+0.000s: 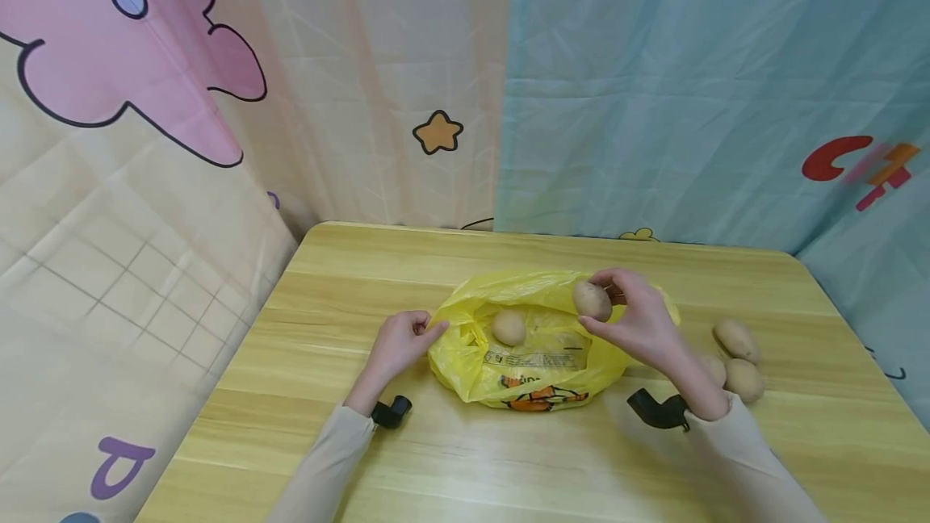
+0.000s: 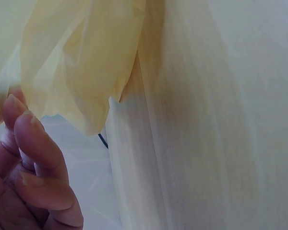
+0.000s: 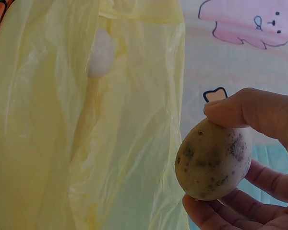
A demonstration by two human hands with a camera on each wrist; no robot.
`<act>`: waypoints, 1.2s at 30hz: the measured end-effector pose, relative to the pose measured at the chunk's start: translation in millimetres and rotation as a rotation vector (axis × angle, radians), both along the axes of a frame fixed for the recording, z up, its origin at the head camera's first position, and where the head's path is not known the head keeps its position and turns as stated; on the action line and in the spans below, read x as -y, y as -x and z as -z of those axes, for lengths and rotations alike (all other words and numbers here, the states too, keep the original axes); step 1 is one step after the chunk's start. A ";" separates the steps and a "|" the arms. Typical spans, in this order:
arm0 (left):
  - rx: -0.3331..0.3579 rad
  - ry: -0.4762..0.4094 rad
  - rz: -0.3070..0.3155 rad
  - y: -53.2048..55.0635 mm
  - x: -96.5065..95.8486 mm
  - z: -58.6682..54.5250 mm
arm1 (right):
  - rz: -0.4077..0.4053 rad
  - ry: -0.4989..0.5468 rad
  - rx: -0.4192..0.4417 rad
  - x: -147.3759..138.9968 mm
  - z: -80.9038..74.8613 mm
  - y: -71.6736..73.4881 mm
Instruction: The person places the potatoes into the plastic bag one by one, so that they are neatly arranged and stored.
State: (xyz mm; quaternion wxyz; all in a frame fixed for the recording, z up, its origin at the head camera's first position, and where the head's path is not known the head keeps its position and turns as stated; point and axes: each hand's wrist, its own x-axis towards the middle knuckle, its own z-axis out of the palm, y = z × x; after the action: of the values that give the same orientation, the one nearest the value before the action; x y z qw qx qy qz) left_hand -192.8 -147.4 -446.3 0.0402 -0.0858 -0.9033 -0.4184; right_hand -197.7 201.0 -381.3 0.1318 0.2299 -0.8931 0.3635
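A yellow plastic bag lies on the table with its mouth spread wide. Inside it rests one potato, which the right wrist view also shows past the bag's edge. My left hand pinches the bag's left rim between thumb and fingers; in the left wrist view the bag's film hangs beside the curled fingers. Over the right side of the mouth, my right hand grips a second potato, pale with dark spots, by thumb and fingertips.
Several potatoes sit together on the wooden table, right of the bag and close to my right forearm. Black wrist-worn devices stick out below the hands. Printed curtains hang behind the table and at its sides.
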 end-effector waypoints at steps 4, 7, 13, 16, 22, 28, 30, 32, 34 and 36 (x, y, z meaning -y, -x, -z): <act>-0.001 -0.003 0.002 -0.6 -0.1 0.5 | -0.022 -0.006 0.002 2.6 1.5 1.7; 0.001 -0.005 0.003 -0.8 -0.3 0.5 | -0.034 -0.011 0.021 4.0 1.7 2.7; 0.009 -0.003 0.000 -0.1 -0.6 0.2 | -0.050 -0.033 0.073 7.5 1.1 4.8; 0.010 -0.004 0.000 0.2 -0.3 0.2 | -0.058 -0.046 0.092 9.8 1.5 6.8; 0.001 -0.002 0.001 0.7 0.2 0.8 | -0.071 -0.081 0.117 14.9 5.4 11.6; 0.010 0.006 -0.007 0.8 0.0 0.7 | -0.100 -0.078 0.139 20.8 10.7 15.2; 0.012 0.006 -0.009 0.8 0.1 0.7 | -0.105 -0.082 0.137 22.5 12.4 16.3; 0.010 0.006 -0.010 0.9 0.2 0.9 | -0.107 -0.090 0.133 24.2 14.0 17.4; 0.005 0.006 -0.009 0.8 0.3 0.9 | -0.109 -0.100 0.134 25.7 15.5 18.2; 0.000 0.004 -0.008 0.4 0.4 0.7 | -0.116 -0.107 0.136 26.9 17.2 18.9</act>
State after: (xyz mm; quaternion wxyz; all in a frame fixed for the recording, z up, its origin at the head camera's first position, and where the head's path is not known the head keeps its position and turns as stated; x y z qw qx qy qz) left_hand -193.2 -147.7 -447.0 0.0419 -0.0821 -0.9046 -0.4162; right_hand -216.6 174.1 -398.5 0.0373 0.2626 -0.9033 0.3372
